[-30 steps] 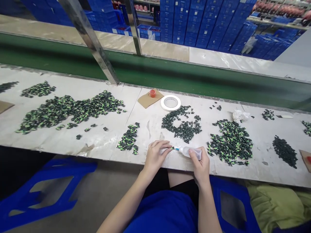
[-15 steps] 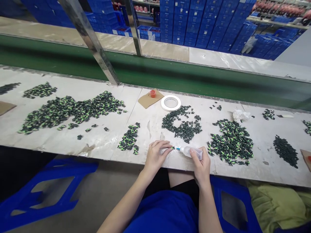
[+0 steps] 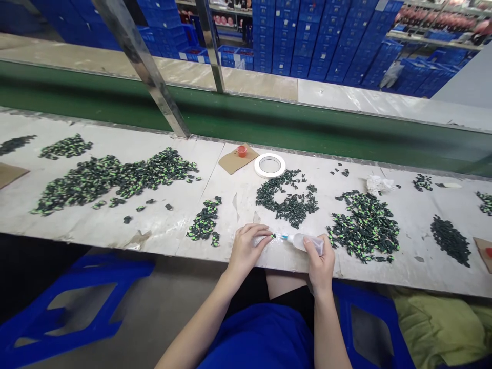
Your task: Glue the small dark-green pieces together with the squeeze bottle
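- part [image 3: 273,236]: black, lime spot
- bottle [image 3: 307,244]: cloudy clear, blue tip [image 3: 284,237]
- big pile [image 3: 149,177]: black, lime-flecked
- tape [image 3: 257,166]: white
- pot [image 3: 242,151]: red
- card [image 3: 230,164]: brown
- table [image 3: 169,233]: off-white, grey-brown stains
- belt [image 3: 238,114]: green
- crates [image 3: 282,43]: blue
- shirt [image 3: 257,335]: blue
- cloth [image 3: 446,323]: olive

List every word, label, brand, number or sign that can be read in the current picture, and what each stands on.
No text can be read.
Pale tags on the stacked blue crates: too small and blurred to read.
Bottle in the right hand: no legible marking.
White tape roll: no legible marking.
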Motion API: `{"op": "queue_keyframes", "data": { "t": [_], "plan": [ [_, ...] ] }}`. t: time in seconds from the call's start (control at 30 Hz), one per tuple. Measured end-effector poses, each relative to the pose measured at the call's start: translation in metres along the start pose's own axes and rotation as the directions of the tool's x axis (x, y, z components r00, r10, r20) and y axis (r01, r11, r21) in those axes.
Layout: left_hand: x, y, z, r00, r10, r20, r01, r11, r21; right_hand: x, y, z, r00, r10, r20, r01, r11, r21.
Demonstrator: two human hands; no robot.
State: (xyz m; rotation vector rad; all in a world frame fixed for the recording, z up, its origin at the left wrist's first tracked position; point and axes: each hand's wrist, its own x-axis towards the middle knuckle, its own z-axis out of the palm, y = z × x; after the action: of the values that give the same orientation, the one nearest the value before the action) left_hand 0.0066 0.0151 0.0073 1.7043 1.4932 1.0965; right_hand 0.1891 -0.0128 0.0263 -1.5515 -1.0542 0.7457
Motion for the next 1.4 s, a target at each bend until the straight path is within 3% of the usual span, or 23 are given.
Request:
{"op": "queue_keyframes", "data": {
  "t": [0.1,0.23,0.3,0.43,0.53,0.6,0.67,0.77,0.83,0.87,0.93,1.0,1.03,1.1,1.2,1.3,1.4],
  "plan": [
    [0.002,0.002,-0.004,0.998,-0.019,0.055,0.021,0.999,-0.04,0.001,0.005,-0.005,0.991,0.008,-0.135,0.009,0.992,0.129],
    [0.013,0.007,-0.017,0.984,-0.044,0.17,0.061,0.993,-0.099,0.003,0.01,-0.007,0.982,0.002,-0.19,0.031,0.985,0.17],
    [0.023,0.008,-0.023,0.991,-0.061,0.122,0.066,0.997,-0.038,0.006,0.012,-0.005,0.98,-0.012,-0.197,0.042,0.989,0.145],
    [0.048,0.004,-0.026,0.991,-0.062,-0.121,0.088,0.971,0.222,0.01,0.013,-0.001,0.984,0.018,-0.175,-0.013,1.0,0.025],
    [0.064,0.001,-0.021,0.984,-0.064,-0.168,0.113,0.947,0.301,0.011,0.012,0.0,0.979,0.019,-0.203,-0.045,0.991,-0.123],
    [0.07,-0.001,-0.017,0.984,-0.072,-0.162,0.119,0.945,0.304,0.008,0.011,0.002,0.968,-0.088,-0.234,0.047,0.983,-0.177],
    [0.073,-0.001,-0.014,0.985,-0.076,-0.155,0.12,0.948,0.295,0.002,0.011,0.003,0.914,-0.268,-0.304,0.209,0.954,-0.214],
    [0.073,-0.001,-0.015,0.986,-0.081,-0.144,0.119,0.954,0.275,-0.011,0.012,0.009,0.762,-0.494,-0.418,0.417,0.869,-0.267],
    [0.07,0.001,-0.017,0.988,-0.085,-0.131,0.117,0.96,0.255,-0.02,0.012,0.014,0.728,-0.556,-0.402,0.494,0.831,-0.255],
    [0.067,0.003,-0.019,0.989,-0.084,-0.123,0.113,0.962,0.25,-0.024,0.011,0.018,0.75,-0.556,-0.359,0.506,0.831,-0.23],
    [0.059,0.008,-0.02,0.993,-0.089,-0.083,0.103,0.975,0.195,-0.03,0.007,0.027,0.848,-0.476,-0.233,0.452,0.879,-0.151],
    [0.045,0.015,-0.02,0.994,-0.107,0.003,0.107,0.994,0.028,-0.033,0.001,0.036,0.952,-0.297,-0.072,0.295,0.955,-0.035],
    [0.037,0.019,-0.018,0.991,-0.117,0.061,0.122,0.988,-0.094,-0.034,-0.002,0.04,0.98,-0.199,0.0,0.199,0.98,0.029],
    [0.021,0.026,-0.014,0.984,-0.113,0.138,0.148,0.95,-0.275,-0.033,-0.005,0.046,0.995,-0.05,0.092,0.035,0.988,0.153],
    [0.002,0.029,-0.007,0.987,-0.08,0.138,0.123,0.929,-0.348,-0.032,-0.004,0.046,0.993,0.045,0.106,-0.069,0.968,0.243],
    [-0.006,0.02,-0.002,0.998,-0.005,0.068,0.021,0.972,-0.234,-0.03,-0.001,0.04,0.995,0.058,0.079,-0.074,0.972,0.223],
    [-0.006,0.008,0.003,0.999,0.049,-0.001,-0.049,0.999,0.022,-0.028,0.0,0.035,0.999,-0.008,0.053,0.0,0.99,0.142]
  ]
}}
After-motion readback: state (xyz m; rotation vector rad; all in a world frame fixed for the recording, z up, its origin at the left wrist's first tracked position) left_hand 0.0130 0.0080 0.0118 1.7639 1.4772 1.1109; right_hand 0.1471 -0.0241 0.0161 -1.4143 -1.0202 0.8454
